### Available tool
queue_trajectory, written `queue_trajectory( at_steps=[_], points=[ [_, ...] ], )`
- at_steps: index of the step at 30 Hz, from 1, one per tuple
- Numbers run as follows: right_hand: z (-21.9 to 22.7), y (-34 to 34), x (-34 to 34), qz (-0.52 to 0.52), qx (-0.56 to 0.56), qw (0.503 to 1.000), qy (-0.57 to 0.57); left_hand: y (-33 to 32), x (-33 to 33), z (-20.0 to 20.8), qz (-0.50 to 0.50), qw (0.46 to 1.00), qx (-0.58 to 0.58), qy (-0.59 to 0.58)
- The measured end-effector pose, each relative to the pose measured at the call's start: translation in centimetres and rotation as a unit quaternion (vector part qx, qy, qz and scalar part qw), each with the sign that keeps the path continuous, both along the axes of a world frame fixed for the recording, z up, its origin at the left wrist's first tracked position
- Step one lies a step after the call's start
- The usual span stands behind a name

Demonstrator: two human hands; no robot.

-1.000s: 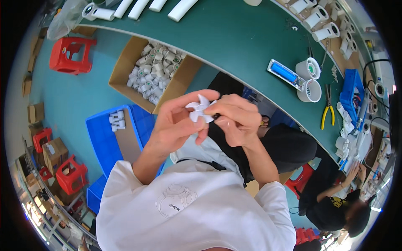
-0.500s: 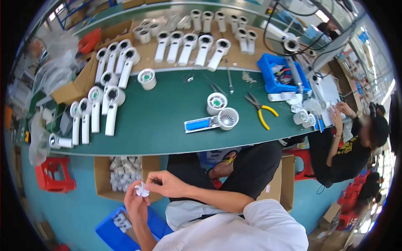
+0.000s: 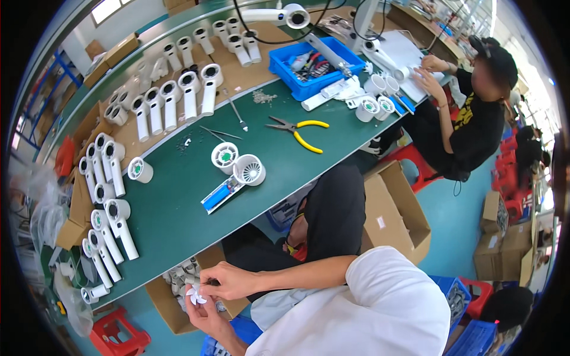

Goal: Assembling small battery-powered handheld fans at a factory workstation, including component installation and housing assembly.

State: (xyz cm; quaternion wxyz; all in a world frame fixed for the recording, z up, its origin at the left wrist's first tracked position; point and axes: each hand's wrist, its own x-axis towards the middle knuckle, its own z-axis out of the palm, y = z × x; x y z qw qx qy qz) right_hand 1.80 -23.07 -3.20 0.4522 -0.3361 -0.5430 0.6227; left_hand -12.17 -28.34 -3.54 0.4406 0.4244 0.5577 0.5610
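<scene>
Left hand [image 3: 206, 312] grips a white fan impeller [image 3: 195, 296] above the near-left carton [image 3: 161, 307]; right hand [image 3: 230, 281] pinches a dark piece [image 3: 213, 282] beside it. Beyond, the green workbench [image 3: 169, 237] holds an opened handheld fan [image 3: 238, 178] and pliers [image 3: 287, 126].

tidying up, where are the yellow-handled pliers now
In the head view, the yellow-handled pliers lie right of centre on the green tabletop, between the blue bin and white finned housing.

Blue-green floor [image 3: 454, 216], red stool [image 3: 138, 340], long green-topped bench [image 3: 172, 231] — bright window [image 3: 108, 9], upper left.
</scene>
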Motion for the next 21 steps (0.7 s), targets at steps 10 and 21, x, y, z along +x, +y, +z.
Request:
queue_trajectory(
  at_steps=[10, 21],
  points=[
    [2.0, 1.1, 3.0, 0.019, 0.005, 1.0, 0.007, 1.1, 1.7, 1.0, -0.039, 0.996, 0.013, -0.08],
    [3.2, -1.0, 4.7, -0.119, 0.301, 0.939, -0.117, 0.0, 2.6, 4.4, -0.033, 0.918, -0.06, -0.39]
  ],
)
